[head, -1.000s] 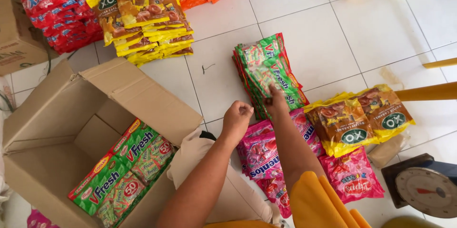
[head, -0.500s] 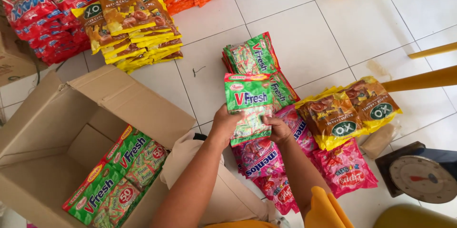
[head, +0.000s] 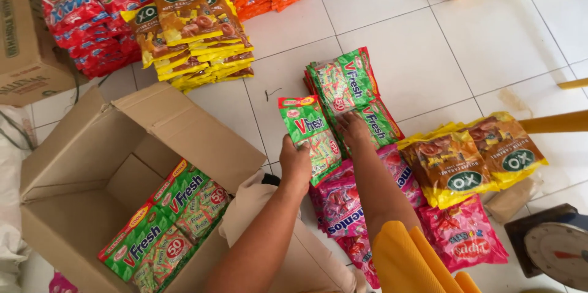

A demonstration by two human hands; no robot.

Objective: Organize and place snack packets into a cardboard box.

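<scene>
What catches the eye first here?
The left hand lifts a green plastic candy bag at centre, while the right hand rests on the green bag stack behind it. Lower left, an open brown cardboard box holds more green bags. Yellow bags are piled upper left.

One second ago both hands rest on the stack of green candy bags [head: 349, 88] on the floor, nothing lifted. Half a second ago both hands hold one green candy bag [head: 311, 137] upright above the stack. Now the left hand [head: 296, 163] alone grips that bag, shifted off the stack toward the open cardboard box [head: 92, 164]. The right hand [head: 354, 129] is off the bag, fingers back on the stack's near edge.
</scene>
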